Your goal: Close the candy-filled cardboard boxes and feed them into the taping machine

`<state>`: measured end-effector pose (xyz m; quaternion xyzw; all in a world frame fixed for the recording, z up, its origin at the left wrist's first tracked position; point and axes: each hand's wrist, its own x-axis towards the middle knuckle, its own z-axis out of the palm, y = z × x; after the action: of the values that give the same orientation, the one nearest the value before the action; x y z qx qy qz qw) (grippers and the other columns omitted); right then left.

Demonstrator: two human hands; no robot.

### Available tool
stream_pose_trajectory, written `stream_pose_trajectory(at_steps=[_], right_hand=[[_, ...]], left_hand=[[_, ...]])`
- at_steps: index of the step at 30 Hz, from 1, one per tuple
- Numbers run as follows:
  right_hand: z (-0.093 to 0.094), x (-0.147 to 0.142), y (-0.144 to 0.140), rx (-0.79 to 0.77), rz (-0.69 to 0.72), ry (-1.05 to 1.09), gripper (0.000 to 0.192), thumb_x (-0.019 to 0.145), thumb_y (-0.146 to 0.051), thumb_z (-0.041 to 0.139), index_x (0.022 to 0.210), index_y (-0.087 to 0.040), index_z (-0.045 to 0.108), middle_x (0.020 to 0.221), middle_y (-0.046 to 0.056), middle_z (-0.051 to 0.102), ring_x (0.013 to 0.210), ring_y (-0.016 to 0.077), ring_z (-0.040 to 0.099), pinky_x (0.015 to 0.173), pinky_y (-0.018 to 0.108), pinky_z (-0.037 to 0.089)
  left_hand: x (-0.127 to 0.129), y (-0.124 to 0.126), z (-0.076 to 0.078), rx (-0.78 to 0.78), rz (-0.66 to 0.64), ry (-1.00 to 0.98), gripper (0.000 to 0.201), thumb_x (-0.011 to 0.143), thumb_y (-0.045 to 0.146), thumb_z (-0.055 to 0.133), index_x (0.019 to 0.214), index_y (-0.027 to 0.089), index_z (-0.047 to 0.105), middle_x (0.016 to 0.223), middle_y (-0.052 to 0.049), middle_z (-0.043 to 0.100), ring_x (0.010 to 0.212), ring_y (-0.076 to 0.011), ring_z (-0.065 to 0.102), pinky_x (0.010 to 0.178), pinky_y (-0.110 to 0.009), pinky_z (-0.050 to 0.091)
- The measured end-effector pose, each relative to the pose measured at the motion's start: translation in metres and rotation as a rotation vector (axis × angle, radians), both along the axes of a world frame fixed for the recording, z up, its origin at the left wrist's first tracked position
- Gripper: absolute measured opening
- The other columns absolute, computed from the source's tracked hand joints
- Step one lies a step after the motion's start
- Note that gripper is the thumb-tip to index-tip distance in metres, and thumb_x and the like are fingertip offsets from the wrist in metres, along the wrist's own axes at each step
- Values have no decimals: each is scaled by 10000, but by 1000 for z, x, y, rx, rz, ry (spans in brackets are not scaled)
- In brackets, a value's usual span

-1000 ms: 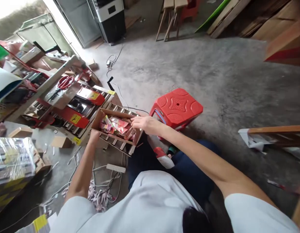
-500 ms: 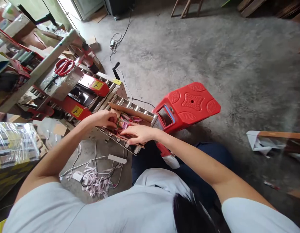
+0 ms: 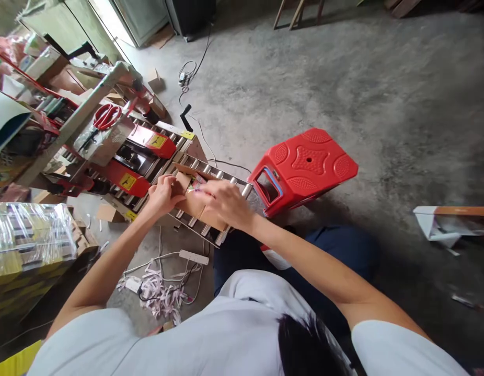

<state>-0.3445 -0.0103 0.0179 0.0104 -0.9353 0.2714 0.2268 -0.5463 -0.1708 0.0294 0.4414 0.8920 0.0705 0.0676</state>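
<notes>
A small open cardboard box (image 3: 195, 206) lies on a roller conveyor (image 3: 216, 237), with colourful plastic packets (image 3: 197, 181) showing inside it. My left hand (image 3: 162, 194) grips the box's left end, thumb and fingers closed at the cardboard there. Over the right part of the box is my right hand (image 3: 229, 205), smeared by motion, so its fingers do not show clearly. It covers much of the contents and the near flap.
Left of the box stands a carton-sealing machine (image 3: 128, 181) with red scissors (image 3: 107, 116) on top. A red plastic step stool (image 3: 309, 159) is to the right. On the floor lie a power strip (image 3: 194, 257), cables and a heap of pale strips (image 3: 159, 295).
My hands have come out from among the packets. The left moved to the box's left end; the right rose over the box. The near cardboard flap now covers part of the packets.
</notes>
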Motion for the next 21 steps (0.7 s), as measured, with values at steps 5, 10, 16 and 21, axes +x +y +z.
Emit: stream_pose_trajectory(at_steps=[5,10,16,21], right_hand=[[4,19,-24,43,-156,-241,962,748,-430,796,1522,-118,316,1526,211,410,1382,378,402,1161,597,287],[-24,24,-44,47,-66,-356,993,712,-288,810,1532,-75,294,1616,222,210,1505,369,193,1227,622,50],[-28,49,5,-626,179,-115,646,705,-222,724,1335,-159,591,1415,156,569,1367,307,481,1197,543,289],[-47,111,30,-1158,-118,-12,447,783,-342,696,1204,-199,655,1202,106,713,1161,240,659,1055,454,506]], left_hand=[[11,0,1,44,213,148,1050,699,367,804,1542,175,209,1622,-233,160,1478,-415,221,1160,-618,216],[56,2,0,298,-10,74,893,835,267,630,1574,185,137,1648,-185,117,1532,-327,96,1221,-548,168],[149,30,-26,205,-278,-125,785,932,443,465,1592,205,112,1640,-141,200,1530,-314,129,1232,-574,66],[140,30,-39,167,-257,87,743,877,421,560,1537,168,332,1616,-156,261,1518,-311,193,1242,-528,79]])
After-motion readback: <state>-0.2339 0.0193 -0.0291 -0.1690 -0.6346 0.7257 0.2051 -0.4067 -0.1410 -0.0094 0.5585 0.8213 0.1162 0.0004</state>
